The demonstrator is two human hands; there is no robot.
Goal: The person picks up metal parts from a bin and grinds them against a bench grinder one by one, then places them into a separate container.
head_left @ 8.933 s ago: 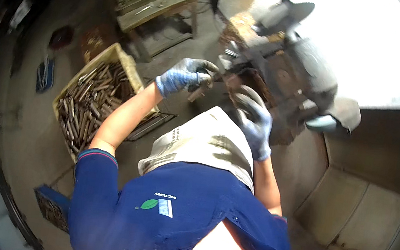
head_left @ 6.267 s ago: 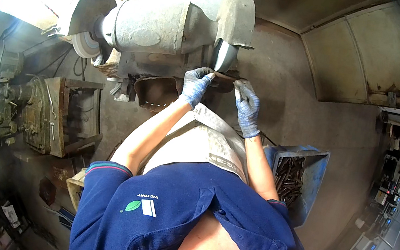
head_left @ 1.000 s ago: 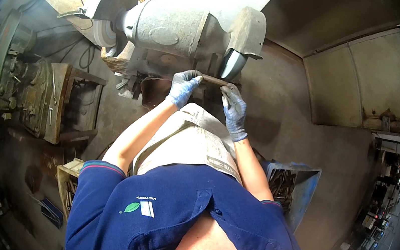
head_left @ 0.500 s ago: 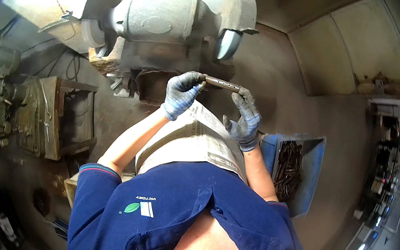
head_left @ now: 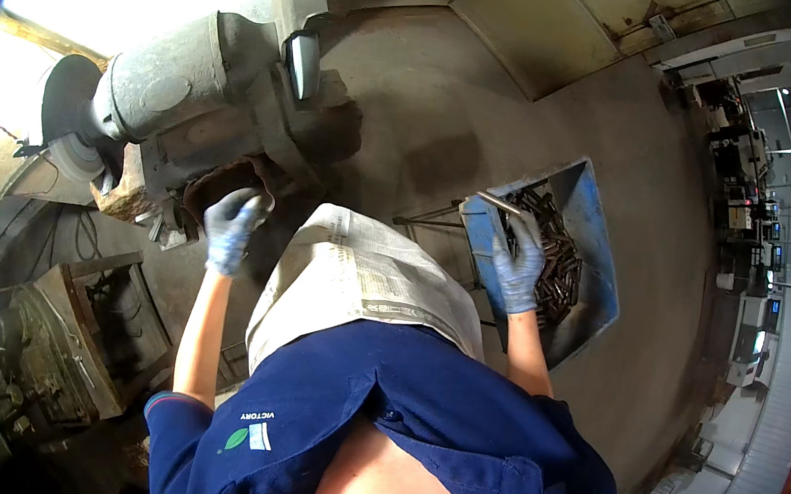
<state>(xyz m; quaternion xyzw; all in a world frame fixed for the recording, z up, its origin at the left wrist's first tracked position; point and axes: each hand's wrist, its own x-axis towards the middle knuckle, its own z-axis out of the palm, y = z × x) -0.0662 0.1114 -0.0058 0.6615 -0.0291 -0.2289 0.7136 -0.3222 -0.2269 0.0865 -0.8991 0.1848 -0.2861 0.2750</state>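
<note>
My blue-gloved right hand, grip spread, has a slim grey metal rod at the left corner of a blue oblong bin; I can't tell my left grip.

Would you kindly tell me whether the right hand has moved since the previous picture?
Yes, the right hand has moved rightward, away from the grinder, toward the blue bin.

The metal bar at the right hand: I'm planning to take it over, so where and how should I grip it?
Probably grip the metal bar by its left end, coming from the person's left: that slim end sticks out uncovered, while the right hand is at the other end.
</note>
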